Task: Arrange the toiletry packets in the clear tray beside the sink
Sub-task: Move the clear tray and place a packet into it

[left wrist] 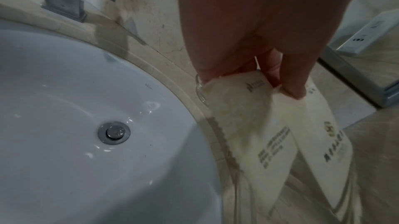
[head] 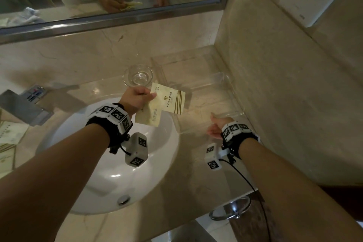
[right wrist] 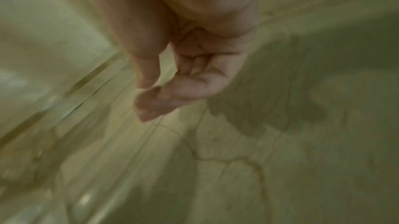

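Observation:
My left hand (head: 146, 93) pinches two cream toiletry packets together above the sink's right rim. One packet (head: 170, 101) with a gold logo and stripes points right toward the tray; the other packet (head: 149, 116) hangs down over the basin. The left wrist view shows my thumb and fingers (left wrist: 293, 87) clamped on the top corners of both packets (left wrist: 259, 125). The clear tray (head: 231, 92) lies on the marble counter right of the sink, against the side wall, with nothing visible in it. My right hand (head: 213, 124) hovers by the tray's near edge, loosely curled (right wrist: 155, 94) and holding nothing.
A small glass bowl (head: 137, 77) stands behind my left hand, next to the tray. The white sink (head: 110, 163) and chrome faucet (head: 21, 108) are to the left. More packets (head: 9, 133) lie at the far left. A towel ring (head: 231, 208) hangs below the counter front.

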Tool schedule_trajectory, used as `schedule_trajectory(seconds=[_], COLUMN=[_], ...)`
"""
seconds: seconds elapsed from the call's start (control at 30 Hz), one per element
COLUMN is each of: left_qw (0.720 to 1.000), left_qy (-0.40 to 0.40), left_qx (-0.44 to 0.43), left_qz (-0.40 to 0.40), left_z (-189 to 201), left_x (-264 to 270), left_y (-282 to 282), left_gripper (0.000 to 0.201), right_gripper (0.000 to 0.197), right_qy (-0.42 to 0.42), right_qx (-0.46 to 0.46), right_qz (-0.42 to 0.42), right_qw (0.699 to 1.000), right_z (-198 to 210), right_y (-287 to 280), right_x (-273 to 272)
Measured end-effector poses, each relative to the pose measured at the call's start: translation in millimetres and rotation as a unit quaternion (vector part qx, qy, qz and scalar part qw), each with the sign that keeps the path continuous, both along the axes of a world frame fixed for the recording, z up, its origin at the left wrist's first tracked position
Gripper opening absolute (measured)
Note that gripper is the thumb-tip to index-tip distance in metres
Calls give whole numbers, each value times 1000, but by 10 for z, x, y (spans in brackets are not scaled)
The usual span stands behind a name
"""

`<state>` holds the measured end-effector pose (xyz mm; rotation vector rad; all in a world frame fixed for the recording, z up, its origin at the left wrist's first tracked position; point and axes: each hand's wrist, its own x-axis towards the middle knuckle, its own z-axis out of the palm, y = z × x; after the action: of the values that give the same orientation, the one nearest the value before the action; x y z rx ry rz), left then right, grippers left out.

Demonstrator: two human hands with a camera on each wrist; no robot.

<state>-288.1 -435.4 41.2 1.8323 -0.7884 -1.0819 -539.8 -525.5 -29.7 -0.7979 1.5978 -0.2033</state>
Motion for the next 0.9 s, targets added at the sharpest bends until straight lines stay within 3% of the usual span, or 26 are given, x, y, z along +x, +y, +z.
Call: schedule_trajectory(seconds=[0.1, 0.2, 0.27, 0.33, 0.4, 0.47, 0.6, 0.73, 0.8, 0.9], left_qw=[1000, 1000, 999, 998, 996, 993, 991, 994, 995, 997], left_qy=[-1, -9, -19, -39, -55, -68, -64, -68, -69, -66], left_qx=[4, 2, 2, 4, 12, 26, 32, 27, 21, 9], left_qz=[-9, -20, -28, -45, -70, -91, -112, -85, -64, -39], left_z=[-12, -24, -20, 1, 8, 18, 38, 49, 34, -9], left_x=[-17, -39, -74, -119, -166, -201, -250, -256, -215, -110], left_y=[-29, -60, -91, -113, -148, -169, -216, -233, -223, -182], left_gripper=[15, 18, 21, 21, 18, 17, 11, 15, 19, 22], right_gripper=[62, 66, 64, 54, 40, 34, 30, 22, 22, 26], right_qy=[103, 124, 105, 53, -19, -82, -104, -82, -70, -63], right_qx=[-56, -64, -88, -171, -277, -324, -280, -238, -203, -107], right_qz=[160, 211, 187, 138, 139, 201, 338, 369, 357, 262], right_qw=[980, 968, 973, 974, 950, 921, 893, 895, 909, 957], right_z=[51, 183, 301, 403, 518, 678, 808, 769, 698, 572], right_y=[4, -18, -32, -47, -73, -71, -96, -138, -162, -238], right_x=[-45, 48, 160, 269, 366, 484, 648, 664, 599, 456])
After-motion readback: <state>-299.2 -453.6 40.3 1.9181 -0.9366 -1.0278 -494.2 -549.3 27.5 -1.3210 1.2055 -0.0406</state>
